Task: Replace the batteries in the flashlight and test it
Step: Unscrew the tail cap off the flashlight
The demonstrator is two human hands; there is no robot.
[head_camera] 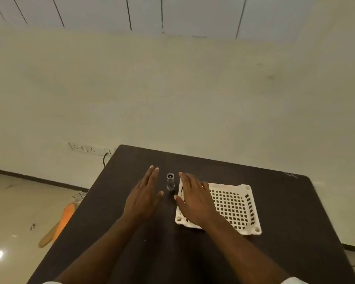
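A small dark flashlight (pixel 170 181) stands upright on the dark table (pixel 285 212), its round end facing up. My left hand (pixel 144 196) hovers just left of it, fingers straight, holding nothing. To the flashlight's right, my right hand (pixel 195 199) is spread flat over the left part of a white perforated basket (pixel 232 203). Neither hand touches the flashlight. No batteries are visible.
The table's far edge runs close behind the flashlight, with a cream wall beyond. A socket strip (pixel 86 149) with a cable sits on the wall at left. On the floor to the left lies an orange and tan object (pixel 58 224).
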